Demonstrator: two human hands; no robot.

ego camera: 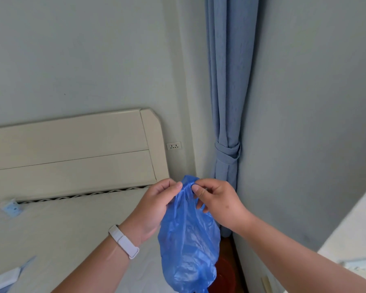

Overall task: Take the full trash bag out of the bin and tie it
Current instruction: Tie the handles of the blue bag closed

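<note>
1. While the blue trash bag (188, 240) hangs in mid-air, the left hand (154, 206) and right hand (218, 201) pinch its gathered neck from either side.
2. Open air surrounds the bag; the bed (61, 229) lies to its left, the tied curtain (228, 123) and wall corner behind.
3. Below, a red bin (225, 275) is mostly hidden by the bag.
4. The frame's lower edge cuts off the bag's bottom.

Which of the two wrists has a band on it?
The left hand's wrist, wearing a white wristband; the right hand's wrist is bare.
</note>
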